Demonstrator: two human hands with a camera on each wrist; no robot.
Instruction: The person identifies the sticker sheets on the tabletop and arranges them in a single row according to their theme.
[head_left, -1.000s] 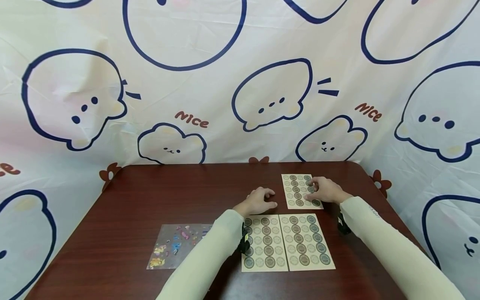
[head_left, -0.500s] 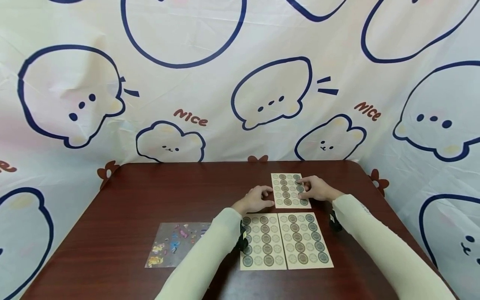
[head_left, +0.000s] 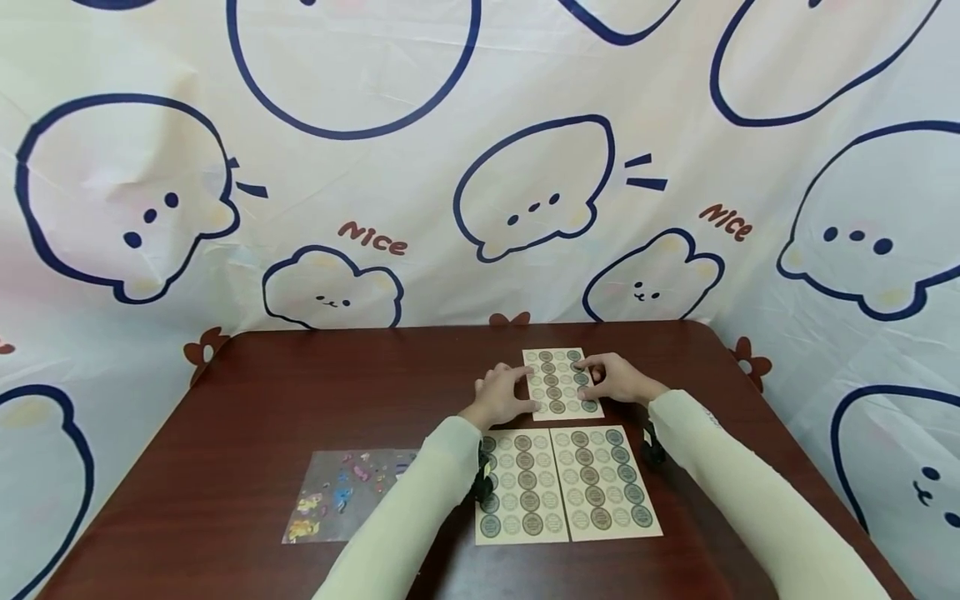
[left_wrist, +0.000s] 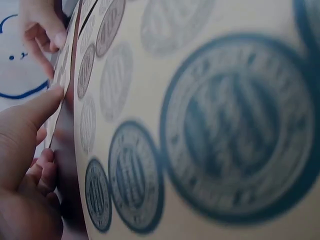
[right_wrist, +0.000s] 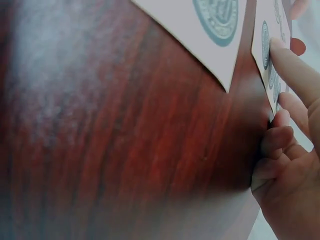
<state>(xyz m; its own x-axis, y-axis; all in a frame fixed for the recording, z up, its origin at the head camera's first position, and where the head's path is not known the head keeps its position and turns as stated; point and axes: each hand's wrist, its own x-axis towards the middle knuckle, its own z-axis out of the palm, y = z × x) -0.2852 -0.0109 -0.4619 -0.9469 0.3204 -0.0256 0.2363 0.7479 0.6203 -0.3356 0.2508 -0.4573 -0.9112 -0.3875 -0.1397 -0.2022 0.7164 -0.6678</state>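
Note:
A small cream sheet of round stickers [head_left: 555,379] lies toward the back of the table between both hands. My right hand [head_left: 618,377] holds its right edge, the thumb [right_wrist: 290,65] on top and the other fingers curled at the edge. At the sheet's left edge, my left hand [head_left: 498,393] touches it with thumb and index finger spread apart. In the left wrist view the left thumb [left_wrist: 45,105] rests on the sheet. Nearer me, two similar sticker sheets [head_left: 606,483] lie side by side, the left one partly under my left wrist.
A clear sheet with colourful small stickers [head_left: 341,496] lies at the left, partly hidden by my left sleeve [head_left: 420,500]. The dark red wooden table [head_left: 360,375] ends at a printed cloth backdrop [head_left: 435,292].
My right hand has slid the small sticker sheet leftward across the table. Its left edge now meets my left hand, which was apart from it a second ago.

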